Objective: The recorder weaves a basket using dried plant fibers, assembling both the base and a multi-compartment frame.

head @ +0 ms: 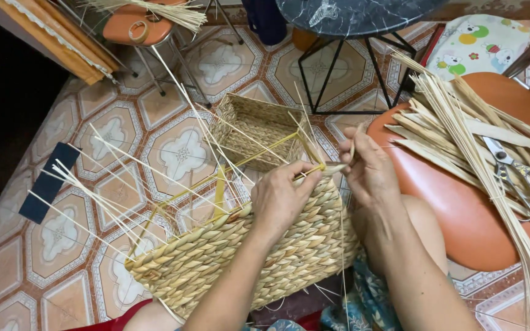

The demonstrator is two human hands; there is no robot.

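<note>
The half-woven basket [246, 251] lay on the person's lap. The left hand [280, 199] clenched its grip on the rim, the right hand [369, 171] pinched a straw strand [332, 169]. Beyond, a finished basket [256, 132] sat on the floor.

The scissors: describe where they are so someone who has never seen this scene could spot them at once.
Start at the orange seat on the right, beside the person's right hand. Pale straw strips lie piled across it. The scissors rest on those strips near the right edge, the only shiny metal thing among the straw.
</note>
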